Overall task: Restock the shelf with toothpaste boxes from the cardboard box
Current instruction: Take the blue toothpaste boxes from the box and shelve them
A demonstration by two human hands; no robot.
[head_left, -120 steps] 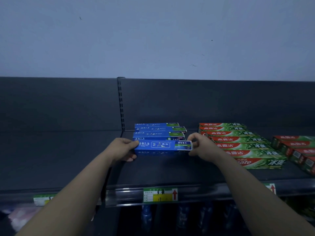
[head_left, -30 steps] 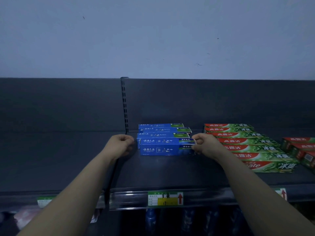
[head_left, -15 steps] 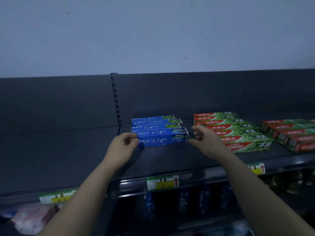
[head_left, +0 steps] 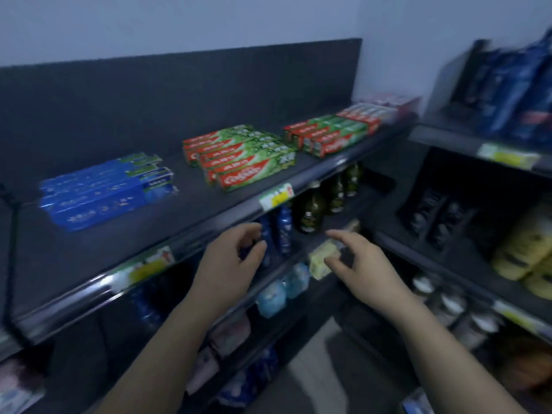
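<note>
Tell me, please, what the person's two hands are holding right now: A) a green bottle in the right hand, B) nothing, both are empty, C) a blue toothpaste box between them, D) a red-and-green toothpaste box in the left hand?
B: the left hand and right hand hang open and empty in front of the lower shelves, while the blue toothpaste boxes lie on the top shelf.
</note>
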